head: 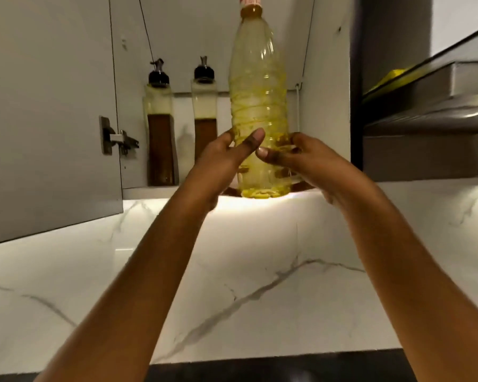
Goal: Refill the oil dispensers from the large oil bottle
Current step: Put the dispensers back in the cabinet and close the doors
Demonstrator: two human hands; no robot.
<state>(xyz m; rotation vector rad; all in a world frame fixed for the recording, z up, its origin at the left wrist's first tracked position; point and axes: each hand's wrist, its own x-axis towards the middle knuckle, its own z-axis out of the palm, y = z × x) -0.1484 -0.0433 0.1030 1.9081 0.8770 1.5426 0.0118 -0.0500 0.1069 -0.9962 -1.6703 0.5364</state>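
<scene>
Forearms: both are reaching up and away from the camera, over a dark worktop (260, 370) edge at the bottom of the view.
Hands: left hand (221, 158) and right hand (307, 161) are clasping the bottle (255, 78) low on its body, thumbs meeting on the near side, fingers (297, 142) curling round behind.
Bottle: it is standing upright at the right end of the shelf (138, 192), base at the front edge. Whether it is resting there or hanging just clear, I cannot tell. Its cap is sitting on, and only a yellow film and a shallow pool are clinging inside.
Dispensers: the two dispensers (160, 128) are standing side by side at the shelf's left end, apart from the bottle, spouts fitted, each showing dark oil to roughly half height.
Progress: nothing is pouring now. With the bottle capped and almost drained, it is probably either going back or coming out, and the dispensers are looking short of full.
Room: the door (47, 106) is hanging open on the left, veined marble wall (232, 271) is glowing under a strip light, and a steel hood (425, 114) is jutting in at the right.
</scene>
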